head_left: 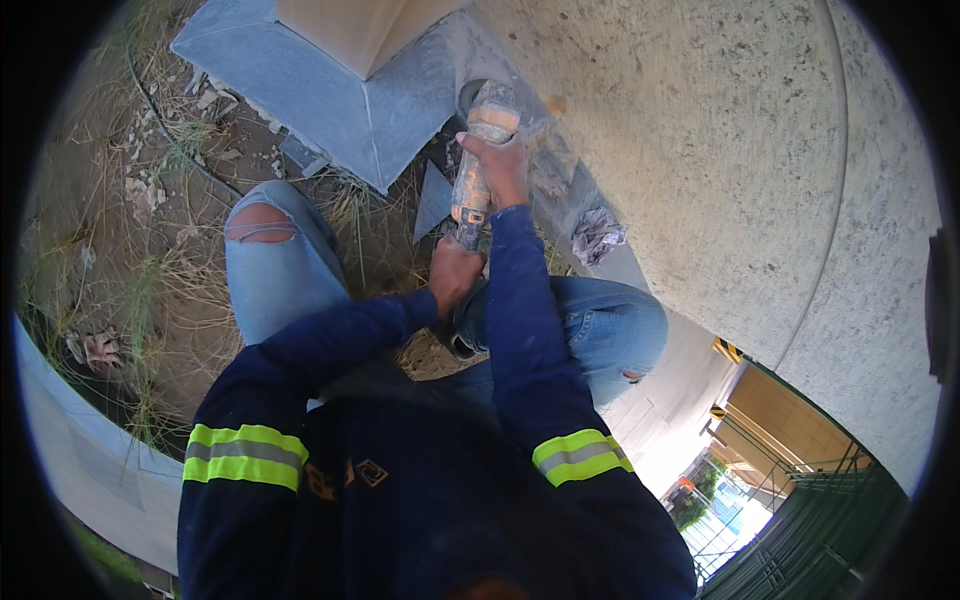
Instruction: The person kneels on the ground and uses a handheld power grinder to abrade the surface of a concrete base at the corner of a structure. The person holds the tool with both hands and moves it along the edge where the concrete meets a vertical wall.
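Two hands on this one, which is the right call imo. The left hand (456, 275) is wrapped around the rear end of the dusty grey-and-orange power tool (469, 200), and the right hand (503, 168) grips further up, near the head. Looks like an angle grinder to me. It's out front between the knees, head up at the corner of the blue-grey slab (300, 95), beside the speckled concrete (700, 140). Can't tell if it's running. I'd brace the elbows, go light and let the disc do the work; leaning on it probably means chipping or kickback. I'd also shift that crumpled rag or paper (598, 236) and the loose triangular piece (433, 203) first.
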`<state>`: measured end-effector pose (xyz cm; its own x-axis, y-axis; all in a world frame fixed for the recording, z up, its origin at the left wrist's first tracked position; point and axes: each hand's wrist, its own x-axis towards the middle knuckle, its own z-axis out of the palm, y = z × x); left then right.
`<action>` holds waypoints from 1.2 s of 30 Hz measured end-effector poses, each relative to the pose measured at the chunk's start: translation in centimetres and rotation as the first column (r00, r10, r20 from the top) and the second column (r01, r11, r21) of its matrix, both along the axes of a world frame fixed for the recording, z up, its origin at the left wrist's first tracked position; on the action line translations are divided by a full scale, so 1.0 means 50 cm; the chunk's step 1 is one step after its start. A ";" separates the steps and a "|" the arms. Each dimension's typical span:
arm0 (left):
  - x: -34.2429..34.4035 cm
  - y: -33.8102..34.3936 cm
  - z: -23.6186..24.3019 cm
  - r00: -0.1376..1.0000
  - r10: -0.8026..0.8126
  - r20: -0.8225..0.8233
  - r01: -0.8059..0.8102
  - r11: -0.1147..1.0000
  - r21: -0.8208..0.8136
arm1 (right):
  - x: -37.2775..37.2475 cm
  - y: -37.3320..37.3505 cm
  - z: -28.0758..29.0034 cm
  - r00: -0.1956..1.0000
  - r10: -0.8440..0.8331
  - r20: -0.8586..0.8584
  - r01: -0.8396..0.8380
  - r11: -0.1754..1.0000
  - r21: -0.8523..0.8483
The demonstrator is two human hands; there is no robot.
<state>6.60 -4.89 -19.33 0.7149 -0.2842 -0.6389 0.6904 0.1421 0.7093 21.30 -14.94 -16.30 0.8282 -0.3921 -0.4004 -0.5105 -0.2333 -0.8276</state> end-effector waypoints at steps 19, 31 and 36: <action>0.015 -0.013 -0.002 0.997 0.075 -0.017 -0.075 0.997 -0.028 | 0.023 0.007 -0.035 0.999 -0.012 0.050 0.027 0.952 -0.305; 0.022 -0.025 -0.026 0.999 0.045 0.003 -0.045 0.995 -0.084 | 0.036 0.002 -0.023 0.999 0.021 0.041 -0.007 0.953 -0.304; 0.049 -0.014 0.004 0.998 0.055 0.034 -0.051 0.993 -0.104 | 0.058 0.015 0.003 0.998 -0.059 0.010 0.060 0.977 -0.206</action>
<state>9.07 -5.58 -19.15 0.7533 -0.3084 -0.5810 0.6536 0.2518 0.7138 24.20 -14.20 -16.14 0.8022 -0.5144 -0.3031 -0.5259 -0.3685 -0.7666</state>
